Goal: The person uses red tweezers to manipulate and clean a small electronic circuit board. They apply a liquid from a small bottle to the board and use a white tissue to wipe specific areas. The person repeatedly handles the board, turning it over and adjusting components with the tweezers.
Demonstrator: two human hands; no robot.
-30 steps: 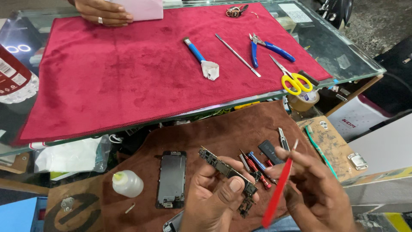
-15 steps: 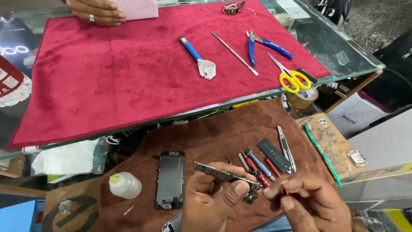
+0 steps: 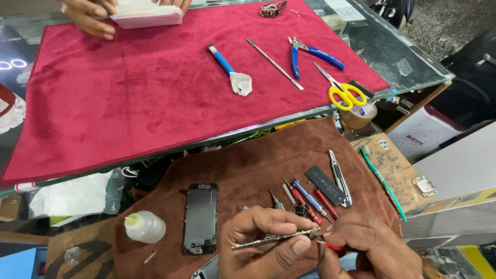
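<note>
My left hand (image 3: 266,243) grips a thin, long phone circuit board (image 3: 274,238), held level above the brown cloth (image 3: 248,160). My right hand (image 3: 369,250) is closed around a red-handled tool (image 3: 333,246) whose tip meets the board's right end. A dismantled phone screen (image 3: 200,218) lies face down on the brown cloth just left of my hands. Small screwdrivers (image 3: 309,197), a black battery (image 3: 325,184) and a grey utility knife (image 3: 340,177) lie just beyond my hands.
A red cloth (image 3: 155,93) on the glass counter holds a blue-handled brush (image 3: 230,70), a metal rod (image 3: 274,56), blue pliers (image 3: 310,51) and yellow scissors (image 3: 343,93). Another person's hands (image 3: 98,15) hold a pale block at the far left. A small white bottle (image 3: 144,226) stands left.
My hands have dropped toward the bottom of the view and come together. The board went from tilted to level. The red tool swung from upright to touching the board's end.
</note>
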